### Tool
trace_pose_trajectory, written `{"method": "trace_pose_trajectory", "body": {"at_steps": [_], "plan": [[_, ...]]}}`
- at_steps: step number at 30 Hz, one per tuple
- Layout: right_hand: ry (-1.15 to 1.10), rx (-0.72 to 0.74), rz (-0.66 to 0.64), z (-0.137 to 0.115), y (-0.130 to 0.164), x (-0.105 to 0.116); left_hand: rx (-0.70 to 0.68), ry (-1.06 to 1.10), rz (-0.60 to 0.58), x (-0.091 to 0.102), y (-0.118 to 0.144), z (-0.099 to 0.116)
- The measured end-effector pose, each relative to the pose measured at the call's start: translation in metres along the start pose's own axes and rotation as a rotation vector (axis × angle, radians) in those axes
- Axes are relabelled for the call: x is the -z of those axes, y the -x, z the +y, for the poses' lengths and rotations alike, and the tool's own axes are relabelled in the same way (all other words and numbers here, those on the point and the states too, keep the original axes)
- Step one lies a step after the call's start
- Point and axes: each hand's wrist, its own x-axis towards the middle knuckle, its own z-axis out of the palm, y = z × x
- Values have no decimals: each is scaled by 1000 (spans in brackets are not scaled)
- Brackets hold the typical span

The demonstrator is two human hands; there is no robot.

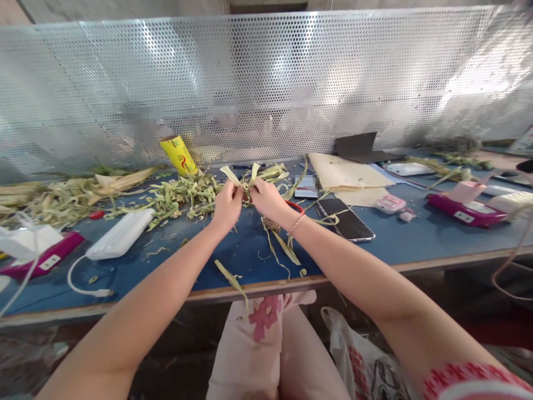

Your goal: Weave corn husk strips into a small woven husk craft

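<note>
- While pinched between left hand and right hand, both grips closed on the leaf strips, just above the blue worktop at 12 o'clock.
- Risk, as a judgement: thin strips tearing under too strong a pull.
- Phone at 3 o'clock, near the right wrist; easily pushed by the forearm.
- Loose trimmings at 10 o'clock; possibly tangling with the strips.

Blue table, yellow can, pale green leaf strips.
</note>
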Motion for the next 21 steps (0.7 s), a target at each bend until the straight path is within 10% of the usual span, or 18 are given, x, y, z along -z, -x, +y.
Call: {"method": "trace_pose_trajectory", "body": {"at_steps": [21], "plan": [[-291,79,134,2,-6,-8,-54,-9,53,-4,7,15]]}}
